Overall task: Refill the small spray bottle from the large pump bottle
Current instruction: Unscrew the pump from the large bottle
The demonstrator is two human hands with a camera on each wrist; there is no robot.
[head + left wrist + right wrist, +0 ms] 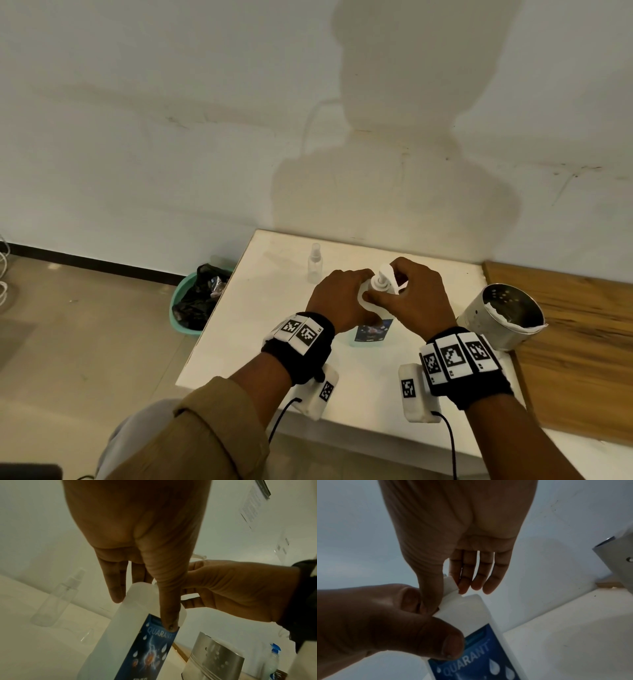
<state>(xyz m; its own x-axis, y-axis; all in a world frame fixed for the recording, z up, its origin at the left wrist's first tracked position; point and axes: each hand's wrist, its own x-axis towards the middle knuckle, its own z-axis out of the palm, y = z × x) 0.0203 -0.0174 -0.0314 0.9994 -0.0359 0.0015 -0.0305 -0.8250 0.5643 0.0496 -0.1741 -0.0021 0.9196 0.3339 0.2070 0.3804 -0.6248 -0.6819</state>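
Two hands meet on the large pump bottle (371,329), which stands upright near the middle of the white table (239,342), closest to the person of the things on it. The bottle is translucent white with a dark blue label showing white drops, a lightning motif and the letters "QUARANT". The left hand (337,298) grips its shoulder, thumb pressed down the front onto the label's top edge and fingers (116,588) laid against the far side. The right hand (416,296) is closed on the white pump head (382,279), thumb on the collar and fingertips (464,586) at the nozzle. Just right of the bottle sits a metal tin (503,315) with punched holes. Farther back, near the wall and well apart from the hands, the small spray bottle (314,262) stands upright, clear, capped and seemingly without liquid. Off the table's left edge lies a green basin (181,308).
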